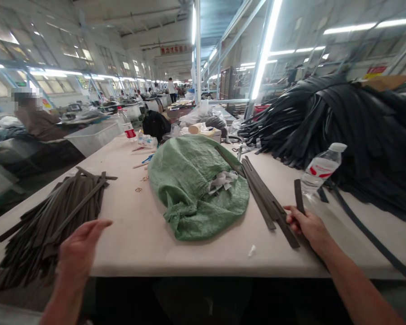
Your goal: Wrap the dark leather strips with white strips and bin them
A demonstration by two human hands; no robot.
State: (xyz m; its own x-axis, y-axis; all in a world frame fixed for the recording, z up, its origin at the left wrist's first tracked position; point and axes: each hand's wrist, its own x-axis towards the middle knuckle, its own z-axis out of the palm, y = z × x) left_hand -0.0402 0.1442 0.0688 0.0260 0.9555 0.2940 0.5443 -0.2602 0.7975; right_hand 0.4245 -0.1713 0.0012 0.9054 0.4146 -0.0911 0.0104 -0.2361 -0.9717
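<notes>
Right hand grips a dark strip beside the green sack

On the pale tabletop (138, 257), the right hand (306, 228) pinches one dark strip (299, 196) between thumb and fingers, closed firmly enough that its upper end stands up above the knuckles. This strip is at the right side of the work area, just in front of a clear bottle (321, 171) with a red and white label and a white cap. To its left, a loose row of strips (262, 194) slants along the right edge of a bulging green sack (192, 198), some of them lying against it. Pale scraps (223, 181) show on the sack's right side.

The left hand (77, 248) hangs over the near right edge of a spread pile of strips (71, 203), thumb and fingers drawn toward each other and pointing at the sack; it is blurred, so I cannot tell whether the fingertips meet or hold anything.

A small white scrap (252, 250) lies near the table's front edge. Small metal rings (138, 189) sit left of the sack. At the far right, a large heap of black straps (341, 117) spills over the tabletop.
</notes>
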